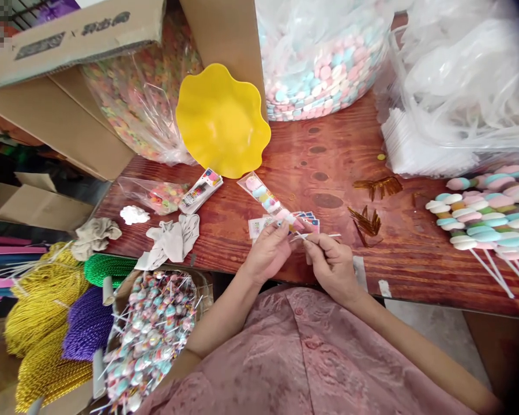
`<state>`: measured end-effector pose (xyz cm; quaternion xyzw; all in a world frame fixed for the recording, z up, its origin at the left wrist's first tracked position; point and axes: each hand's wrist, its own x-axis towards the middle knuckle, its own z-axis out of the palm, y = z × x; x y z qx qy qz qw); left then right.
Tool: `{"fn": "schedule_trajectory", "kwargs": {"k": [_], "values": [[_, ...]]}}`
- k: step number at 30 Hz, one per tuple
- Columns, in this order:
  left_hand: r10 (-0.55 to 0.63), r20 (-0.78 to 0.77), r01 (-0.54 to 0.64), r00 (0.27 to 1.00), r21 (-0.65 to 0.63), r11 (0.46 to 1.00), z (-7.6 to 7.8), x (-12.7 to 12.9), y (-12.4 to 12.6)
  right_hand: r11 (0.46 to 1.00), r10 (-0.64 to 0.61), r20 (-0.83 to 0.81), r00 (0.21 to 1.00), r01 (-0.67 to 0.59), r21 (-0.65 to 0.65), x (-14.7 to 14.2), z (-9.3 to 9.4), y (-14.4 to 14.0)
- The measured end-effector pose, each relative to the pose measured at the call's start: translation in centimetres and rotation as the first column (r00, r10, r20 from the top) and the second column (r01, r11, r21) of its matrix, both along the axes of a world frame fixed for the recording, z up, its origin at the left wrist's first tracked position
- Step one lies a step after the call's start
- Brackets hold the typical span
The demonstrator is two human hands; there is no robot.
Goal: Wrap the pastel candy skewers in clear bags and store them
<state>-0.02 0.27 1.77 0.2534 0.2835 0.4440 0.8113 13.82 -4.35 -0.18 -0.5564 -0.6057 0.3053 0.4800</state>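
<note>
My left hand (268, 253) is closed round the lower end of a marshmallow skewer (262, 193) in a clear sleeve, which slants up and left over the table. My right hand (333, 262) pinches at the same end, where a white stick and a bit of gold tie show between my fingers; exactly what the fingertips grip is too small to tell. Beneath and behind the hands lie printed cards (307, 219), partly covered. To the right are loose gold twist ties (367, 222), with another bunch of gold ties (378, 187) above them.
A yellow scalloped bowl (222, 121) stands behind a stack of labels (201, 190). Marshmallow skewers (488, 210) are piled at right, below a bin of plastic bags (458, 104). A bag of marshmallows (328, 69) stands at back. Wrapped skewers fill a box (155, 328) below left.
</note>
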Motion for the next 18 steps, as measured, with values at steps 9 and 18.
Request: {"fn": "schedule_trajectory", "kwargs": {"k": [9, 18], "values": [[0.106, -0.084, -0.110, 0.991, -0.039, 0.993, -1.1, 2.2, -0.6, 0.988, 0.004, 0.226, 0.974, -0.039, 0.151, -0.7, -0.5, 0.4], [-0.594, 0.018, 0.591, 0.805, -0.115, 0.798, 0.5, -1.3, -0.5, 0.853, 0.176, 0.739, 0.651, -0.476, 0.216, 6.3, 4.3, 3.8]]}}
